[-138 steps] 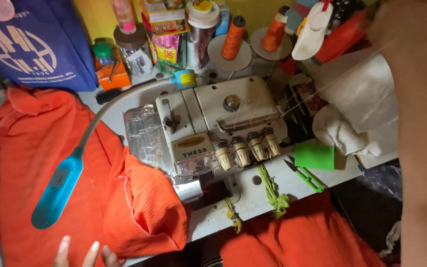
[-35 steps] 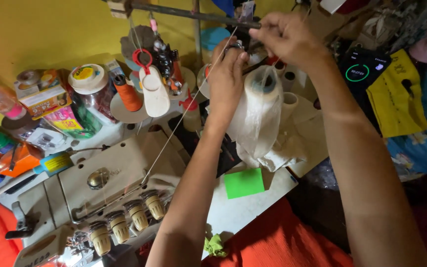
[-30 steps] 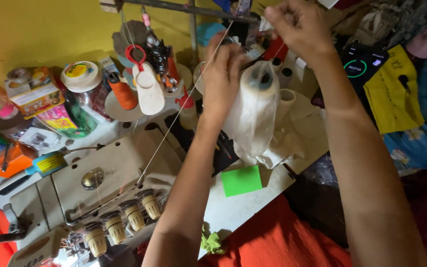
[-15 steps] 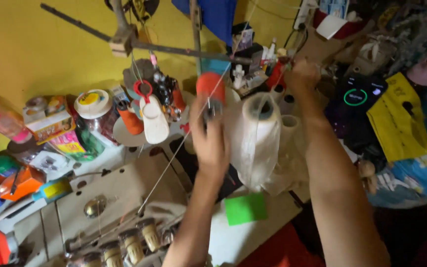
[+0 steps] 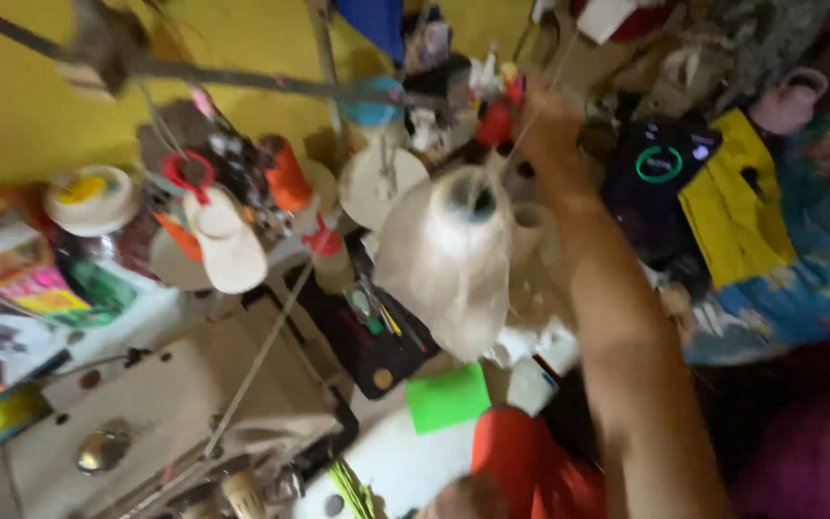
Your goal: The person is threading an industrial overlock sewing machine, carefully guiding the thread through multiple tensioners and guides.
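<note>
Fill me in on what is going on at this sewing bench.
A person's right hand is raised behind a big cream thread cone, fingers pinched on a thin thread, though blur hides the grip. The left hand is not clearly in view. A cream sewing machine sits below left, a green card on the bench.

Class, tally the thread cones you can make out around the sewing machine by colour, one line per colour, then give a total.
White: 2, the big cone and a smaller cone behind it
Orange: 1, the orange cone
Total: 3; blur may hide others.
</note>
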